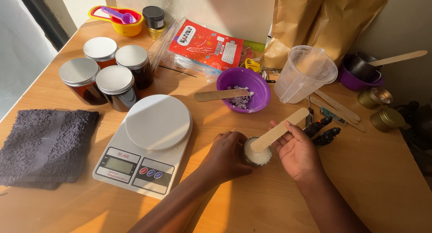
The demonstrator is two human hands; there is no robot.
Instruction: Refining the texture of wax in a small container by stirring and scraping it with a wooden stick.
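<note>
Your left hand (226, 155) wraps around a small tin (257, 154) filled with pale, creamy wax, low in the middle of the frame, and steadies it on the wooden desk (378, 179). Your right hand (297, 151) grips a flat wooden stick (279, 130) between thumb and fingers; the lower end of the stick rests on the wax in the tin, and the upper end slants up to the right.

Just left of your left hand sits a white kitchen scale (148, 145) with a round plate. At the far left of the frame a dark grey towel (42, 145) lies folded on the desk. Above the scale, in the upper left, four dark jars with silver lids (105, 71) stand close together. Above the tin, in the middle of the frame, a purple bowl (245, 87) holds white flakes, and a second wooden stick (220, 95) lies across its rim. To the right of the bowl a clear plastic measuring jug (305, 73) leans on its side. Near your right hand lies a black tool (323, 132), partly hidden by your fingers. Two small gold tins (380, 108) stand at the right edge. At the top, a red packet (206, 45) and two brown paper bags (315, 21) lean against the wall.
</note>
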